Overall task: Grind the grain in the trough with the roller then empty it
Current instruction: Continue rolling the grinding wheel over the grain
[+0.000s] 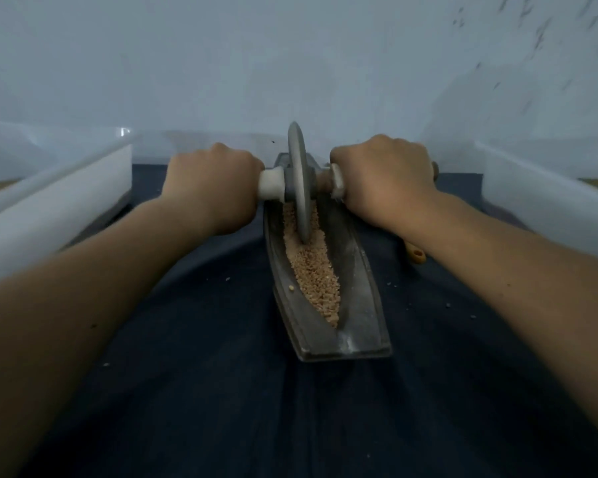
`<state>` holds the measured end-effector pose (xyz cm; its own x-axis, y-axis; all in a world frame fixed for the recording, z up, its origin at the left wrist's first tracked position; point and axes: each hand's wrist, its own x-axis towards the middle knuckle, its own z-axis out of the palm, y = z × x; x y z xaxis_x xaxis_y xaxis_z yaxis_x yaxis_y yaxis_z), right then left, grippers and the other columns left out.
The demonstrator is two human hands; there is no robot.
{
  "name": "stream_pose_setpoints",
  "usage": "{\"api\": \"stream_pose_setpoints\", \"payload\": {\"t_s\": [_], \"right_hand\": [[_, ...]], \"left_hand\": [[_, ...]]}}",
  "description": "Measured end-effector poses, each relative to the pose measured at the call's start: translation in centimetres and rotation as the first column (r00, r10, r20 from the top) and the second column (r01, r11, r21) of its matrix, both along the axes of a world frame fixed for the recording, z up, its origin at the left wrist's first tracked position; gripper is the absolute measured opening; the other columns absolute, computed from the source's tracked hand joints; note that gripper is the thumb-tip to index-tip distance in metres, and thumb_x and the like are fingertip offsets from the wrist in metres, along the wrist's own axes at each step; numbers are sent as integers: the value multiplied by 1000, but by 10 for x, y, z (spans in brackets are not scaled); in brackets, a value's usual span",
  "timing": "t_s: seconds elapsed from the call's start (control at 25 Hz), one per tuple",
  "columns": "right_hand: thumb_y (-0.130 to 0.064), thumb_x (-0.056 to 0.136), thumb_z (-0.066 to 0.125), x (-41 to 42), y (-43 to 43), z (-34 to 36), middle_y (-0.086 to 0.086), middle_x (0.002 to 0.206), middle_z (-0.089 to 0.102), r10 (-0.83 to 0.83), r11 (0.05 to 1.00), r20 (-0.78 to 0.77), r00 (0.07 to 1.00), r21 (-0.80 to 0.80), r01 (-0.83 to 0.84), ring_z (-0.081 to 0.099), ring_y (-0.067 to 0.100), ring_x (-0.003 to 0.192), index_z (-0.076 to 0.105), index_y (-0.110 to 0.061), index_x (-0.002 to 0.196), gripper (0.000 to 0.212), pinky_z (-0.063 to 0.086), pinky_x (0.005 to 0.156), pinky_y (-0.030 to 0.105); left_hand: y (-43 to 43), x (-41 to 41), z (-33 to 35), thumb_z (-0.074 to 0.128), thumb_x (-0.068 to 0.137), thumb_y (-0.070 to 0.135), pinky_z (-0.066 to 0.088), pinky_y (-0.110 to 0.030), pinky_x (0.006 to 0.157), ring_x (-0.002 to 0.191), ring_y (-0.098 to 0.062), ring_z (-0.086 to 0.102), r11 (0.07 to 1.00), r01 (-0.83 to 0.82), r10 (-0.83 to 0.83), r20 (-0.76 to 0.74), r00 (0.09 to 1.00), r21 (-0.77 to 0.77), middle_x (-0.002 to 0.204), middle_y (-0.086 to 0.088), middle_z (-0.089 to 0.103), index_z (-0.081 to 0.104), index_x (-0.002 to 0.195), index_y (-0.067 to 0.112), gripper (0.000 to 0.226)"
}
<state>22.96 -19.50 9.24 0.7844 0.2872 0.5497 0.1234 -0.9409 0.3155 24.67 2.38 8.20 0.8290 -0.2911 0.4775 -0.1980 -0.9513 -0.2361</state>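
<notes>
Dark cloth-covered counter (201,391), pale wall behind.
Left hand (209,188) and right hand (384,181) each grip the roller (299,188) handles, wheel standing in the trough (356,294) grain (316,281).

Upright grey disc roller (299,188) in grain-filled (313,270) dark boat-shaped trough (363,288)

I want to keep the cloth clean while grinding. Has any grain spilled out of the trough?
Yes. A few stray bits lie on the dark cloth on both sides of the trough, and one sits on its left rim. The grain otherwise lies in the groove.
</notes>
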Motion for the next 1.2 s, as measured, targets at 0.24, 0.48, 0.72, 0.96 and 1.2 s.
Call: {"api": "stream_pose_setpoints", "payload": {"t_s": [0.24, 0.48, 0.72, 0.96, 1.2], "right_hand": [[-22, 85, 65, -52, -2, -2, -8, 61, 35, 2, 1000, -40, 999, -12, -2, 41, 21, 58, 34, -30, 71, 35, 18, 47, 25], [-22, 75, 68, -88, -4, 3, -7, 58, 39, -21, 996, -22, 1000, -90, 19, 39, 22, 51, 45, -32, 74, 25, 20, 45, 21], [-29, 83, 66, -46, -7, -5, -3, 64, 41, -38, 999, -60, 998, 33, 40, 40, 21, 55, 50, -32, 77, 17, 21, 48, 23], [-28, 83, 68, 2, -3, 1, -2, 65, 39, -25, 997, -32, 999, 72, 27, 37, 22, 56, 51, -31, 78, 18, 19, 50, 25], [-28, 84, 67, 16, -8, 1, 0, 65, 41, 23, 999, -11, 1000, 45, -22, 32, 19, 53, 55, -26, 81, 12, 19, 50, 25]], "left_hand": [[-2, -62, 2, 63, 83, 34, 27, -30, 51, 57, -17, 37, 1000, -4, 4, -34, 999, -16, 69, 6, 40, 60, 93, 33, 11], [8, -92, 2, 65, 81, 33, 23, -27, 47, 54, -12, 39, 998, 39, -42, -92, 995, -39, 72, 7, 49, 59, 92, 35, 13], [-5, -47, 12, 65, 83, 34, 35, -34, 54, 63, -22, 48, 999, 1, 1, -78, 997, 33, 75, 1, 49, 65, 102, 27, 21], [-6, 0, 12, 65, 85, 38, 38, -33, 55, 69, -25, 54, 1000, 1, -1, -98, 995, 0, 85, -4, 59, 66, 103, 24, 23], [-1, 20, 12, 66, 81, 36, 38, -34, 56, 69, -27, 53, 997, 77, -79, -69, 995, -23, 79, -2, 55, 64, 96, 25, 18]]}}
